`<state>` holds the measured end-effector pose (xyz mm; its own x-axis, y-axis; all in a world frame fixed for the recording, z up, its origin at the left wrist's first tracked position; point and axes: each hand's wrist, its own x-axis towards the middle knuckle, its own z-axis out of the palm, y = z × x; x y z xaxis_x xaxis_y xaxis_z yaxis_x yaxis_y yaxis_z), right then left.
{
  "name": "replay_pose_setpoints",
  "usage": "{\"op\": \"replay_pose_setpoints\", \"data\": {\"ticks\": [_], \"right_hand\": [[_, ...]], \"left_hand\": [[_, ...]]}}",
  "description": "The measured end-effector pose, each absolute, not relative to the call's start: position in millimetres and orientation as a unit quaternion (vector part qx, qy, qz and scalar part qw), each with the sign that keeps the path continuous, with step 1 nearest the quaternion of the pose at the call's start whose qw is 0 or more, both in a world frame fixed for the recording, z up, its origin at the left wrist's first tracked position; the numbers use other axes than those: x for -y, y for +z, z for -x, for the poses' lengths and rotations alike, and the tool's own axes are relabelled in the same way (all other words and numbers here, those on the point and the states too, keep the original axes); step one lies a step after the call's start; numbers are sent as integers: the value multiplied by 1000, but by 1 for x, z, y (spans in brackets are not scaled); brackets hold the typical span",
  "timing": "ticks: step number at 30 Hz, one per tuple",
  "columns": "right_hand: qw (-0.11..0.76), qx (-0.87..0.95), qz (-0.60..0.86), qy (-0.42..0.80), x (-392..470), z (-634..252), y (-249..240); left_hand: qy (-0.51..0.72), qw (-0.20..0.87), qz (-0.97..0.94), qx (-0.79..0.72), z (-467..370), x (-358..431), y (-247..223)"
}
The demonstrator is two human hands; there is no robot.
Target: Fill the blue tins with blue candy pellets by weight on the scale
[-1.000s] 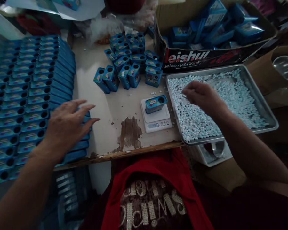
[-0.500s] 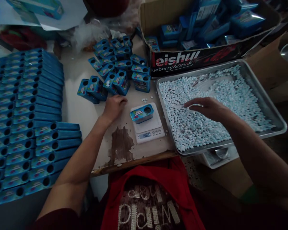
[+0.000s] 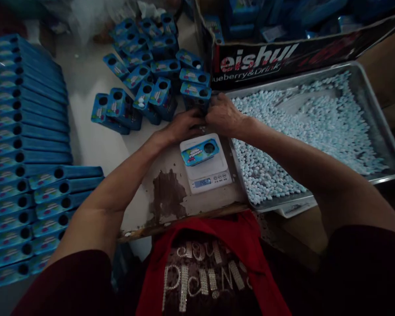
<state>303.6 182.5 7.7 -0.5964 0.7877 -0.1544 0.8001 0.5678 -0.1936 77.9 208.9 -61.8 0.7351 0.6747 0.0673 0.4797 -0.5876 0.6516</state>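
Two hands (image 3: pixel 186 124) (image 3: pixel 224 116) partly hide one blue box (image 3: pixel 196 90).

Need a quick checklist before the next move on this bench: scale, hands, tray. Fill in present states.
1. Blue pack resting on the scale, hole up: ok.
2. Display readable: cannot tell; digits show, but too blurred to trust.
3. Left hand off the scale: cannot tell; it sits right by the far edge.
4. Right hand empty: cannot tell; fingertips hidden.
5. Tray holding candies: ok.
6. No loose candies beside the scale: not ok; a few lie by the hands.
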Motion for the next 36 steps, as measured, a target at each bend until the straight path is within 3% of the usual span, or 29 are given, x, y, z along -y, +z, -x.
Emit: {"op": "replay_pose_setpoints", "data": {"ticks": [5, 10, 16, 20, 26, 30, 33, 36], "right_hand": [[-51, -849, -494, -183, -178, -313, -10], [-96, -817, -508, -257, -177, -316, -16], [-57, -834, -501, -225, -184, -318, -8], [-68, -843, -499, -189, -177, -327, 15], [-237, -780, -533, -227, -133, -404, 22], [-242, -739, -586, -229, -83, -468, 18], [-181, -759, -594, -198, -45, -498, 15], [-112, -811, -557, -141, -12, -507, 8]], "left_hand": [[165, 326, -868, -336, -80, -203, -65], [99, 288, -877, -372, -80, -199, -55], [33, 228, -897, -378, -75, -193, -48], [104, 240, -859, -440, -66, -195, -64], [292, 236, -750, -544, -35, -186, -80], [415, 297, -651, -562, 0, -167, -38], [445, 255, -649, -562, 0, -138, 27], [440, 209, -717, -498, -55, -97, 80]]}}
